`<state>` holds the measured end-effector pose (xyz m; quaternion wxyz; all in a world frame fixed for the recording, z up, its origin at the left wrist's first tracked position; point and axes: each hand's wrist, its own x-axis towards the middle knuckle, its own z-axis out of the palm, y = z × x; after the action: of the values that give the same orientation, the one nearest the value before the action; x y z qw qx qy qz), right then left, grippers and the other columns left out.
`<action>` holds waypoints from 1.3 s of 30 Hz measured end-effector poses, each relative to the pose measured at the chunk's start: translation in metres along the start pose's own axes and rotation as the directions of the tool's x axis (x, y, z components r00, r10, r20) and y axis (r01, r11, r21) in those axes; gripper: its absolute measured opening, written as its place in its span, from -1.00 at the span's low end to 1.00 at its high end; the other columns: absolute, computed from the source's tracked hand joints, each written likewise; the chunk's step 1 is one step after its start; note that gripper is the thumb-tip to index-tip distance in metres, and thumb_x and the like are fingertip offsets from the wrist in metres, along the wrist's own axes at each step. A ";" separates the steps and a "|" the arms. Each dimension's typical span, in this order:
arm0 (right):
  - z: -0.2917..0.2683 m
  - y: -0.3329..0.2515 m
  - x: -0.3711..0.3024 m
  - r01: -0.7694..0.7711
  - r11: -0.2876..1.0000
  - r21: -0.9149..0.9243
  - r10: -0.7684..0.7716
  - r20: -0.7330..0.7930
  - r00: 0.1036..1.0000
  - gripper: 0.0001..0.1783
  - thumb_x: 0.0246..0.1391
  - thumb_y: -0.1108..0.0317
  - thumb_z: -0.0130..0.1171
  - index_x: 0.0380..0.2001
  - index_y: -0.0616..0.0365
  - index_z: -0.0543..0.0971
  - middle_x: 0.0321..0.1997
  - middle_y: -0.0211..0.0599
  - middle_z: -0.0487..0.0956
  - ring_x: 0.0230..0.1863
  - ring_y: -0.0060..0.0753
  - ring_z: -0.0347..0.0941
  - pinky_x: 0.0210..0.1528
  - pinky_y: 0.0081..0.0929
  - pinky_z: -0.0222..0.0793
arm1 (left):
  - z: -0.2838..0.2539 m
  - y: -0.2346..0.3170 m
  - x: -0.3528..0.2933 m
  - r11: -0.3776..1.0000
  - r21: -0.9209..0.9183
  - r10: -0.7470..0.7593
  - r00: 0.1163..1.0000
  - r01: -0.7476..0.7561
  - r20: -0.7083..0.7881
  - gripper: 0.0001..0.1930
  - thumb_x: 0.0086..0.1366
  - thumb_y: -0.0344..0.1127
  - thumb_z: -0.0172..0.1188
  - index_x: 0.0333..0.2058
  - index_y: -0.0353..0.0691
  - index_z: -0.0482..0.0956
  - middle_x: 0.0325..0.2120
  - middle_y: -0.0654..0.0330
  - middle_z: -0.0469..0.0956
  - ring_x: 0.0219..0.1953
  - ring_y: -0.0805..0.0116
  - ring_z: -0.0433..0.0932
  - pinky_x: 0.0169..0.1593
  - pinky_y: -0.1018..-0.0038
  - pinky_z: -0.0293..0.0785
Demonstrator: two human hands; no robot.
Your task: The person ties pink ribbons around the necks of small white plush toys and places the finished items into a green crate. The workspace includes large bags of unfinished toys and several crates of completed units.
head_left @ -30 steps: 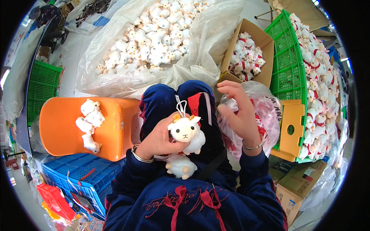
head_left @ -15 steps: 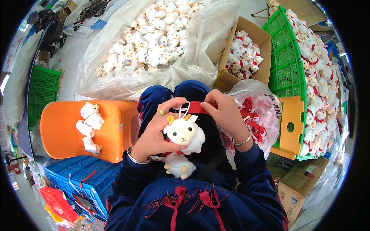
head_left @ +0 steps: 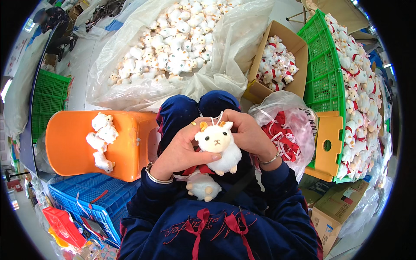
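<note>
My left hand (head_left: 185, 149) holds a white plush sheep (head_left: 225, 158) with small orange horns and a white hanging loop (head_left: 216, 116), its thumb across the front below the face. My right hand (head_left: 248, 132) is curled behind the sheep's head at its right side. Its fingertips are hidden there, and whatever they grip does not show. Against my lap, just below, rests a second plush sheep (head_left: 203, 187), with red cloth (head_left: 200, 169) at its upper end, partly covered by my left hand.
Several plush sheep (head_left: 104, 130) lie on an orange chair (head_left: 69, 143) at left. More fill a plastic sheet (head_left: 108, 93) ahead, a cardboard box (head_left: 296, 65) and a green crate (head_left: 320, 69). Red ribbons (head_left: 284, 136) fill a clear bag at right. A blue crate (head_left: 86, 195) stands lower left.
My right hand has moved left, from stretching a red ribbon beside the sheep to behind its head. The ribbon has gone out of sight there. The held sheep has shifted slightly right.
</note>
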<state>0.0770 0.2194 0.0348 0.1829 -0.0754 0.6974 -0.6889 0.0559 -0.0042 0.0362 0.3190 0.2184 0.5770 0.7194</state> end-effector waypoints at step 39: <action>-0.015 0.016 -0.007 -0.158 0.987 -0.036 0.153 -0.125 0.980 -0.27 -0.11 0.37 0.53 0.17 0.26 0.49 0.01 -0.39 0.58 -0.02 -0.62 0.51 0.04 -0.55 0.46 | 0.002 -0.009 0.015 0.631 0.775 0.273 0.944 -0.031 -0.185 -0.87 0.22 -0.43 0.23 -0.44 -0.35 0.48 -0.48 0.04 0.49 -0.41 0.00 0.56 -0.33 0.20 0.50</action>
<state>0.0801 0.2364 0.0196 0.1916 0.0173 0.7265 -0.6597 0.0485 0.0090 0.0275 0.0484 0.2747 0.8445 0.4572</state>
